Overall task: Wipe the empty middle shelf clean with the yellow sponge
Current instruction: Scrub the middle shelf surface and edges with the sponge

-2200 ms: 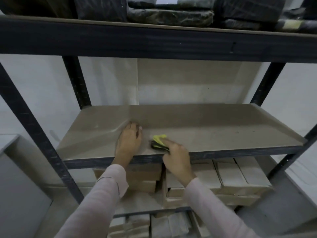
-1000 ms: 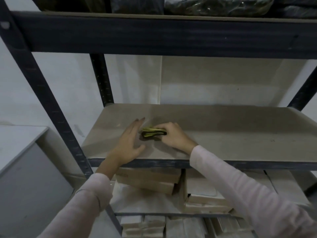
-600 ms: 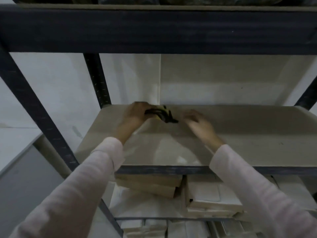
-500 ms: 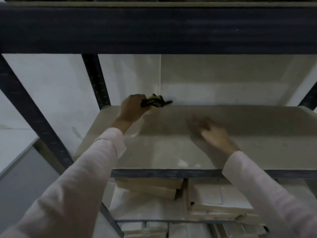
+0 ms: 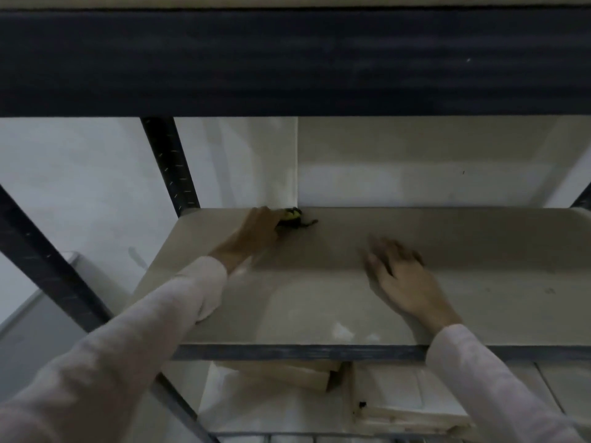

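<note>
**Sponge at the back of the shelf**

The left hand (image 5: 259,228) grips the yellow sponge with a dark underside (image 5: 292,216) against the rear left of the bare beige middle shelf board (image 5: 479,282). The right hand (image 5: 403,276) lies flat, fingers spread, mid-shelf. No writing is legible.

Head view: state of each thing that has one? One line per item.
yellow sponge: gripped in the left hand, at the shelf's back edge.
left hand: closed on the sponge, reaching deep.
right hand: open, empty, palm down, low over the shelf; contact unclear.
middle shelf: bare apart from sponge and hands.
lower shelf: stacked with pale packages.
</note>
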